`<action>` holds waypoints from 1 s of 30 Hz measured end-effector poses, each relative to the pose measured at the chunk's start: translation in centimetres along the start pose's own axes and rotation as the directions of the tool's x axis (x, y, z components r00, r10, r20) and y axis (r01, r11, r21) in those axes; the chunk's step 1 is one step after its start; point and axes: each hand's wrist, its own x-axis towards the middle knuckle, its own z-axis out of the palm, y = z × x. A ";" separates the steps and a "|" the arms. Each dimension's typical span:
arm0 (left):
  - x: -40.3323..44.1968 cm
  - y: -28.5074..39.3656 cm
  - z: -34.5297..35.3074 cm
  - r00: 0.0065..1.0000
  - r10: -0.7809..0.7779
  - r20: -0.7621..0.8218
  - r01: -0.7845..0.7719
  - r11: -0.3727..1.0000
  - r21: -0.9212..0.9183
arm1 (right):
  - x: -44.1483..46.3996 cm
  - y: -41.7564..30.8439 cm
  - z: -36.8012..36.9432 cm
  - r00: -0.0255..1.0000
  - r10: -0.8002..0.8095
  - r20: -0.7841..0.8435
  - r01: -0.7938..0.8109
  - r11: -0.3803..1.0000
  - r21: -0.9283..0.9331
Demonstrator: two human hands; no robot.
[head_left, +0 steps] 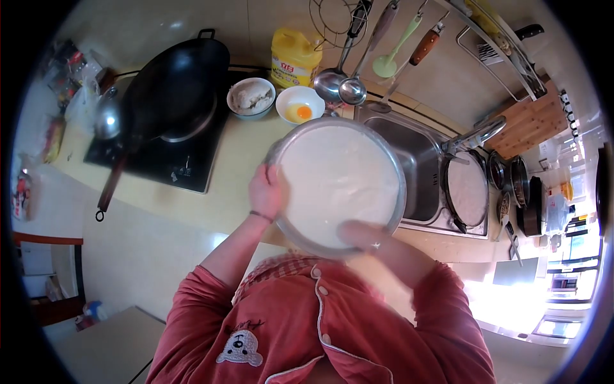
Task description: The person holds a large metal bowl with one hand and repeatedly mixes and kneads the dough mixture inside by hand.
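Observation:
A large round metal basin (401, 192) is held in front of my body, close to the counter's front edge. Smooth white stuff (339, 179), flour or batter, fills most of what I see inside it; I cannot tell which. My left hand (267, 192) grips the basin's left side, its fingers partly hidden by the wall. Over the near right rim, my right hand (368, 237) is smeared by motion, with its fingertips above or in the white contents. Just beyond the basin stands a white bowl (291, 97) with a cracked raw egg (304, 114).
A black wok (173, 83) sits on the cooktop (185, 160) at left. Beside it are a bowl of white food (251, 96) and a yellow oil jug (294, 57). The sink (416, 173) lies right, with a flour-dusted round pan (467, 189) beyond. Ladles (352, 91) hang above.

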 end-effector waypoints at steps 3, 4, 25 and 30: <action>0.1 -0.1 0.0 1.000 0.020 -0.005 -0.020 0.999 0.036 | 2.1 -1.3 -0.3 1.000 -0.018 -0.011 0.017 0.999 -0.029; 0.1 -0.1 0.0 1.000 0.026 -0.008 -0.025 0.998 0.049 | 2.7 -1.5 -0.6 1.000 -0.021 -0.019 0.021 0.999 -0.038; 0.2 -0.1 -0.2 0.999 -0.019 0.049 0.018 1.000 0.017 | -0.5 0.3 -6.0 0.834 0.029 -0.551 0.425 -0.672 0.607; 0.2 -0.3 -0.1 0.999 -0.007 0.036 0.006 1.000 0.011 | -0.7 0.0 -5.9 0.806 0.065 -0.588 0.487 -0.638 0.597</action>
